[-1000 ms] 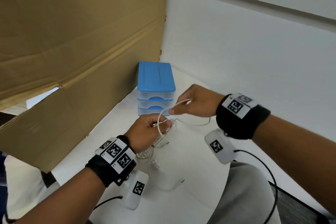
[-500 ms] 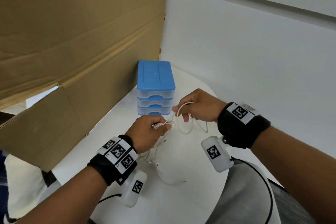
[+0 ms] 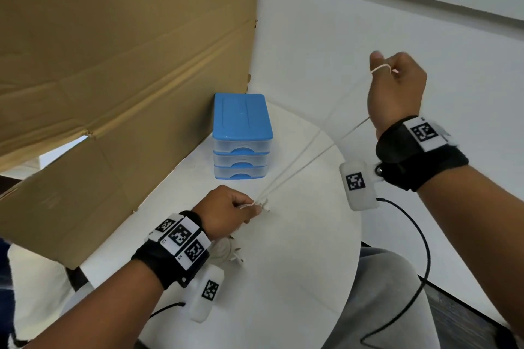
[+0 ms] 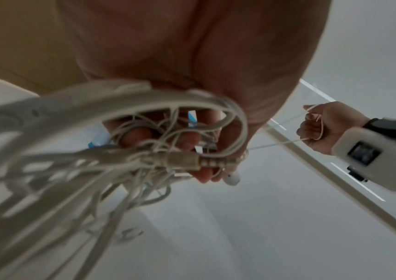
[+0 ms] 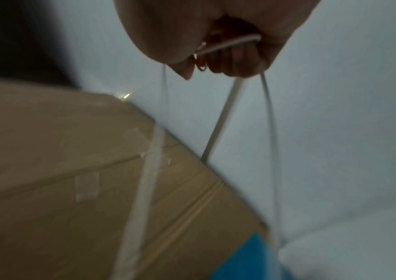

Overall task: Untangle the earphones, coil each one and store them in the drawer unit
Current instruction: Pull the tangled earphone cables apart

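White earphone cables (image 3: pixel 300 164) run taut in thin strands between my two hands. My left hand (image 3: pixel 226 214) stays low over the round white table (image 3: pixel 283 278) and grips the tangled bundle (image 4: pixel 149 151), with a jack plug and an earbud (image 4: pixel 231 180) showing below its fingers. My right hand (image 3: pixel 395 88) is raised high at the right, fingers curled round a loop of cable (image 5: pixel 228 44). The blue-topped drawer unit (image 3: pixel 241 136), with three clear drawers all shut, stands behind the left hand.
A big cardboard sheet (image 3: pixel 113 65) leans along the left side behind the drawer unit. White walls close the back and right. More cable and a plug (image 3: pixel 235 255) lie on the table under my left wrist. Black sensor leads (image 3: pixel 419 249) hang off the table's right edge.
My right hand has risen up and to the right, drawing the cable out taut from the bundle. The left hand has stayed low, holding the bundle.
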Demonstrator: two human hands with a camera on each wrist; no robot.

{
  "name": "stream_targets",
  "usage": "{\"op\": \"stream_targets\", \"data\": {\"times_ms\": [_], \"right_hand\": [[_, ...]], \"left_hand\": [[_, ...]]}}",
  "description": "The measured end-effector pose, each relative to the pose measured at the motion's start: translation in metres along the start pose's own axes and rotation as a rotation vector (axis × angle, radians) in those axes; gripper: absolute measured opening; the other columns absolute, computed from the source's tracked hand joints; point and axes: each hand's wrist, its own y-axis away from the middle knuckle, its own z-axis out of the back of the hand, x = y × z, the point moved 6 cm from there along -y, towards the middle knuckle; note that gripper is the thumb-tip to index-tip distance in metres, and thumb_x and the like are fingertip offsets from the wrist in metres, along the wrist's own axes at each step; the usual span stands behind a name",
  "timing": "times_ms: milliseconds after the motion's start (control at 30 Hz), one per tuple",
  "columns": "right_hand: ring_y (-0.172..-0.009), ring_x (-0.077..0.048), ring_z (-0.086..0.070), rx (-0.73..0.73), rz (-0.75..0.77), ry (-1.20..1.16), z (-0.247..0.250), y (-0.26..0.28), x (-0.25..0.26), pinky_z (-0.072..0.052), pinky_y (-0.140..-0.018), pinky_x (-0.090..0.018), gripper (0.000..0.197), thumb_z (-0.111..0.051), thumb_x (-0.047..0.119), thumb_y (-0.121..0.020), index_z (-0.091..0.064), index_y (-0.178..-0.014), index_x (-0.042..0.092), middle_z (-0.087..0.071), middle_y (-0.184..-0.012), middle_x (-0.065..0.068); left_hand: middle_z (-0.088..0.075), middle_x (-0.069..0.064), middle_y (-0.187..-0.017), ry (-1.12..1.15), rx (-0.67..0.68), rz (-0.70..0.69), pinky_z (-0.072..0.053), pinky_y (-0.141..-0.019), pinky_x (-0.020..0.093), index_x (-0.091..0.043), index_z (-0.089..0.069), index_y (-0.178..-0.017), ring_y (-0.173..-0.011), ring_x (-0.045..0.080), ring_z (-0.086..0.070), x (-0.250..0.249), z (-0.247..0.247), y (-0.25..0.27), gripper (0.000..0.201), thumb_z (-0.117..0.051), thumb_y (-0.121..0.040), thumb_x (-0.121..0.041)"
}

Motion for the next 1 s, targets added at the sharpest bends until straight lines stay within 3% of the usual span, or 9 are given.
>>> {"op": "stream_targets", "data": {"times_ms": [100,167,367,500,567,667,767,867,1000], "right_hand": [[-0.052,-0.005,-0.041,0.026,0.315,0.308,-0.002,0.021,0.020,-0.031,-0.053,-0.024,0.029,-0.051,0.042,-0.094,-0.042,-0.077,0.019,-0.042,-0.058,0.011],[-0.059,-0.018,-0.048,0.090,0.410,0.429,-0.009,0.027,0.023,-0.032,-0.059,-0.028,0.026,-0.051,0.042,-0.094,-0.045,-0.083,0.019,-0.051,-0.063,0.005],[-0.094,-0.028,-0.062,0.830,0.095,0.971,-0.049,0.050,-0.053,-0.044,-0.077,-0.031,0.015,-0.061,0.039,-0.086,-0.059,-0.094,0.027,-0.063,-0.094,0.000],[-0.135,-0.024,-0.039,1.182,0.107,1.030,-0.060,0.105,-0.075,-0.037,-0.108,-0.037,0.074,-0.066,0.025,-0.081,-0.031,-0.145,0.034,-0.042,-0.146,0.000],[-0.143,-0.018,-0.026,1.274,0.086,0.844,-0.067,0.131,-0.064,-0.029,-0.114,-0.035,0.089,-0.068,0.025,-0.081,-0.016,-0.151,0.037,-0.027,-0.156,0.004],[-0.133,-0.011,-0.042,1.314,-0.126,0.368,-0.080,0.155,-0.047,-0.039,-0.099,-0.021,0.074,-0.067,0.018,-0.084,-0.031,-0.147,0.032,-0.046,-0.145,0.004],[-0.088,-0.010,-0.064,1.265,-0.196,0.236,-0.088,0.160,-0.043,-0.044,-0.079,-0.021,0.041,-0.070,0.021,-0.084,-0.056,-0.123,0.022,-0.073,-0.098,0.001],[-0.055,-0.006,-0.061,1.125,-0.100,0.302,-0.087,0.153,-0.049,-0.049,-0.063,-0.027,0.016,-0.076,0.026,-0.082,-0.066,-0.088,0.015,-0.068,-0.069,-0.003],[-0.053,-0.010,-0.062,1.056,-0.128,0.283,-0.079,0.153,-0.054,-0.056,-0.063,-0.037,0.011,-0.069,0.019,-0.086,-0.069,-0.077,0.014,-0.063,-0.065,0.003]], "left_hand": [[-0.068,-0.016,-0.066,-0.161,0.033,0.047,-0.045,-0.059,0.015,-0.027,-0.077,-0.074,-0.061,0.003,-0.059,0.005,0.004,0.002,0.013,-0.073,-0.082,-0.036],[-0.073,-0.012,-0.076,-0.221,0.029,0.074,-0.051,-0.068,0.020,-0.030,-0.078,-0.081,-0.071,0.005,-0.064,0.014,0.007,0.004,0.004,-0.074,-0.079,-0.031],[-0.074,0.003,-0.076,0.101,-0.146,0.006,-0.043,-0.051,0.019,-0.013,-0.073,-0.078,-0.048,0.005,-0.053,-0.001,0.022,0.002,0.010,-0.070,-0.086,-0.018],[-0.075,0.003,-0.078,0.264,-0.114,0.028,-0.043,-0.047,0.019,-0.009,-0.075,-0.087,-0.050,0.012,-0.053,-0.009,0.020,0.004,0.014,-0.065,-0.090,-0.019],[-0.075,0.003,-0.080,0.294,-0.074,0.018,-0.044,-0.049,0.018,-0.008,-0.075,-0.091,-0.050,0.012,-0.054,-0.012,0.017,0.005,0.012,-0.065,-0.089,-0.015],[-0.074,0.005,-0.079,0.374,-0.030,0.026,-0.044,-0.051,0.015,-0.008,-0.075,-0.094,-0.051,0.010,-0.057,-0.018,0.014,0.007,0.017,-0.060,-0.089,-0.002],[-0.073,0.005,-0.072,0.486,0.014,0.070,-0.047,-0.054,0.020,-0.004,-0.075,-0.094,-0.054,0.015,-0.061,-0.019,0.013,0.008,0.029,-0.046,-0.090,0.001],[-0.075,0.011,-0.085,0.550,-0.003,0.094,-0.052,-0.059,0.024,-0.008,-0.075,-0.097,-0.062,0.020,-0.066,-0.018,0.016,0.009,0.027,-0.052,-0.089,0.002],[-0.075,0.007,-0.090,0.574,0.005,0.094,-0.053,-0.061,0.023,-0.011,-0.073,-0.104,-0.070,0.015,-0.070,-0.016,0.014,0.009,0.022,-0.063,-0.087,-0.001]]}}
